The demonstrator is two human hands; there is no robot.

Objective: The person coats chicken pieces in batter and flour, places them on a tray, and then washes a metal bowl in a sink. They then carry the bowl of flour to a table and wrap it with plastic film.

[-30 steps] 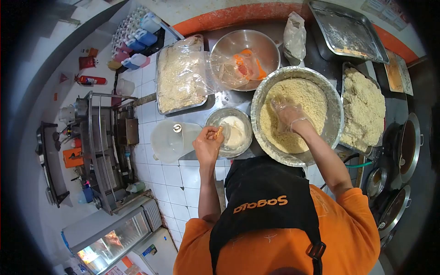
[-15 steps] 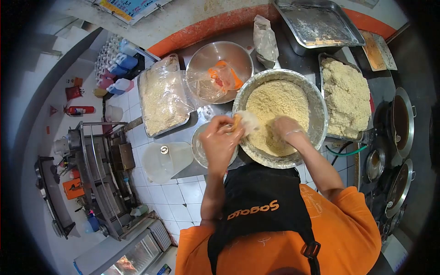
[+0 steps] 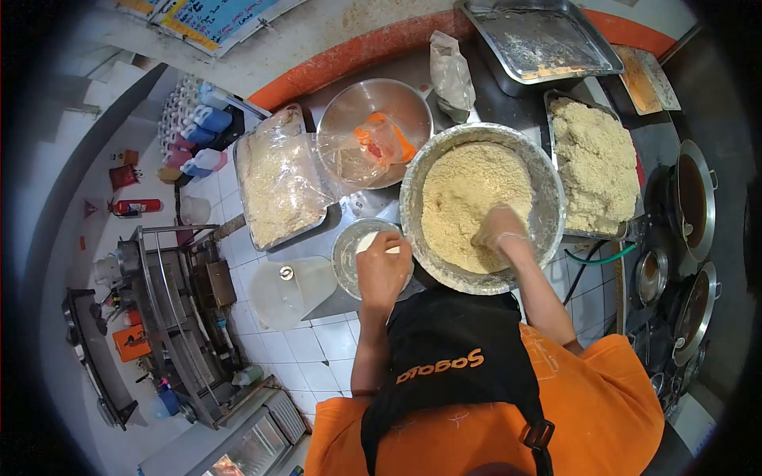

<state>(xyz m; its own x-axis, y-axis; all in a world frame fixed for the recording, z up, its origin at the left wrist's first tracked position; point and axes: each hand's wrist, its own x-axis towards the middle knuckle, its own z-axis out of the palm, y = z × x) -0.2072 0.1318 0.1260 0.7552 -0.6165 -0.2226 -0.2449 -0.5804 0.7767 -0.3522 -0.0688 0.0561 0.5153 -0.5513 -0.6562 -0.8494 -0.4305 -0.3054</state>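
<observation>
Over the small metal bowl at the centre left is my left hand, its fingers curled together. Something white shows beside those fingers, and I cannot make out what they grip. My right hand reaches into the large metal bowl, its fingers partly sunk in pale yellow crumbs and hard to see. The small bowl stands left of the large one, close to its rim.
Crumbs fill a plastic-covered tray at left and another tray at right. A steel bowl holds an orange-marked bag. A clear plastic container lies near the counter edge. Pans stand far right.
My left hand has moved down and left, from beside the large bowl's rim to the small bowl. My right hand remains in the crumbs, slightly shifted.
</observation>
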